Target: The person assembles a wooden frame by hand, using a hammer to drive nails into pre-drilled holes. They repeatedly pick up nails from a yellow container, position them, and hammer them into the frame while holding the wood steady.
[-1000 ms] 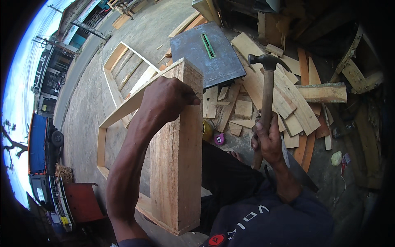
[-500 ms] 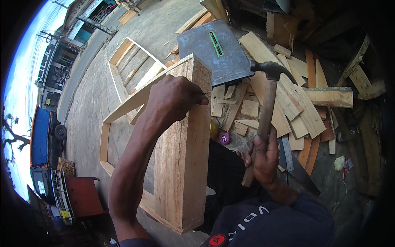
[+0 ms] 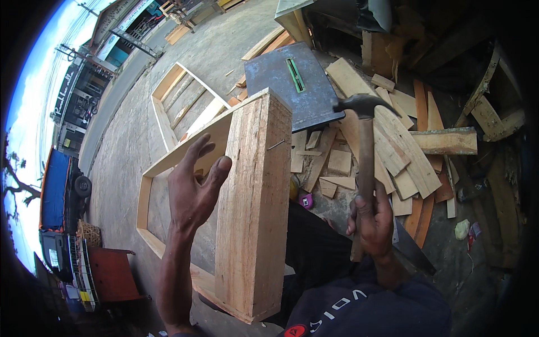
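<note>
A long box-like wooden frame (image 3: 240, 213) of pale boards stands tilted before me, its near end by my lap. From its right-hand face a nail (image 3: 275, 145) sticks out sideways near the upper end, with nothing holding it. My left hand (image 3: 193, 188) is open beside the frame's left edge, thumb and fingers apart. It holds nothing; whether it touches the wood I cannot tell. To the right, my right hand (image 3: 373, 222) is wrapped round the wooden handle of a claw hammer (image 3: 365, 140). The hammer stands upright, its dark head at the top, apart from the nail.
Behind the frame is a dark metal-topped table (image 3: 281, 84) with a green slotted insert. Loose offcuts (image 3: 412, 151) pile up at the right, near a handsaw (image 3: 412, 247) and a pink tape measure (image 3: 306, 201). Another wooden frame (image 3: 163, 115) lies farther left; a truck (image 3: 56, 191) stands beyond.
My left hand has let go of the nail and drawn back left and down, opening. The nail now stands by itself in the wood. The hammer has shifted slightly, still in my right hand.
</note>
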The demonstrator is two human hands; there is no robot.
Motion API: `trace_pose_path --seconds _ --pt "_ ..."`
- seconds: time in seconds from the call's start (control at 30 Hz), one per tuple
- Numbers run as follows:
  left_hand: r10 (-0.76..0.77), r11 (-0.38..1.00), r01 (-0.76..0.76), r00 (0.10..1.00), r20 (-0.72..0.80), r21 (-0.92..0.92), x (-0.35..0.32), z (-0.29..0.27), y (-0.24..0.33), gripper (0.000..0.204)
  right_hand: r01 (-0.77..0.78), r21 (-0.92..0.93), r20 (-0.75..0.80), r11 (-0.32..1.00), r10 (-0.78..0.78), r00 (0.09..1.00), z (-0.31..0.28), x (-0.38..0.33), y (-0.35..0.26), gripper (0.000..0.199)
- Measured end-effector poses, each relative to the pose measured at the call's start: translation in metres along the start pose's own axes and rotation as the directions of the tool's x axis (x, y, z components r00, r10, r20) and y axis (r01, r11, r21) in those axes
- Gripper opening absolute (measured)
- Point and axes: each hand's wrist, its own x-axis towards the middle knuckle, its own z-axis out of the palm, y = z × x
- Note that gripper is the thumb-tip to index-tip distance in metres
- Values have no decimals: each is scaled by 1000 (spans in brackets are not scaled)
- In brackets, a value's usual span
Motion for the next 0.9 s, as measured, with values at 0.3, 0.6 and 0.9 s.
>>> trace_pose_path --seconds 0.3,0.6,0.9 --pt "-262 907 137 923 281 397 -99 19 -15 123 -155 -193 66 969 171 983 20 -8 1 34" --pt "-271 897 166 938 214 409 -92 26 -1 111 90 -71 -160 993 -100 982 33 -10 3 41" --pt "-243 902 137 945 219 411 -93 31 1 111 -41 134 -72 990 51 996 36 -21 14 28"
